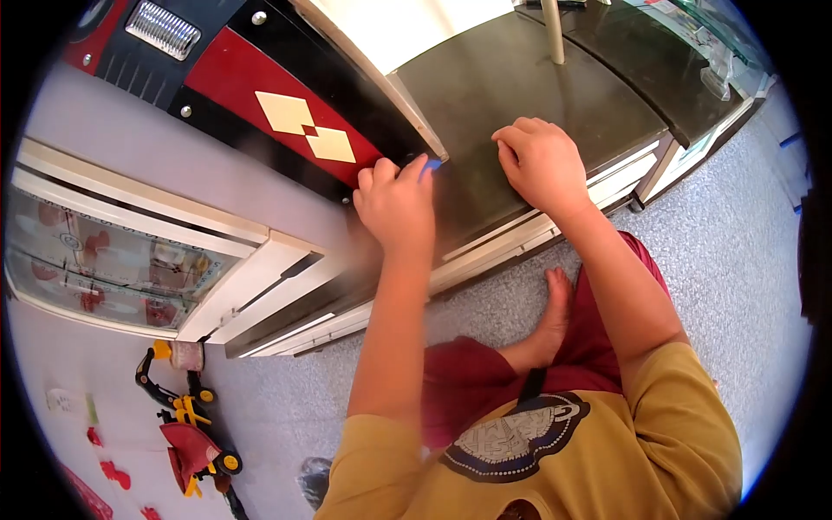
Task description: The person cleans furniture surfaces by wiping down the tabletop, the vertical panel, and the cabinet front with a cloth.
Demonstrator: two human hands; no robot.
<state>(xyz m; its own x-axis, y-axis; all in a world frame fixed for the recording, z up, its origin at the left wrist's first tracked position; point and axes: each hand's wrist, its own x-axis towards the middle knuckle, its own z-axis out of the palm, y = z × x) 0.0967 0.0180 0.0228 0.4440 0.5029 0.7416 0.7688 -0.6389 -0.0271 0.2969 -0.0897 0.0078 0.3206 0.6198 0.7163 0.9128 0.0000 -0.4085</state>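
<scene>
My left hand (394, 204) is at the lower corner of a large black and red panel (230, 74) with two cream diamond shapes. Its fingers are bent around a small blue item (432, 165), too small to make out, beside the end of a pale wooden edge (416, 117). Over the dark counter top (485, 95), to the right, is my right hand (542, 165). Its fingers are curled and pressed together, and whatever they may hold is hidden.
A pale pole (552, 30) stands on the counter. Glass and a clear plastic piece (718, 74) lie at the far right. A glass-fronted cabinet door (113, 260) is at left, above a yellow and red toy vehicle (195, 442) on the floor. My foot (552, 321) is below the counter.
</scene>
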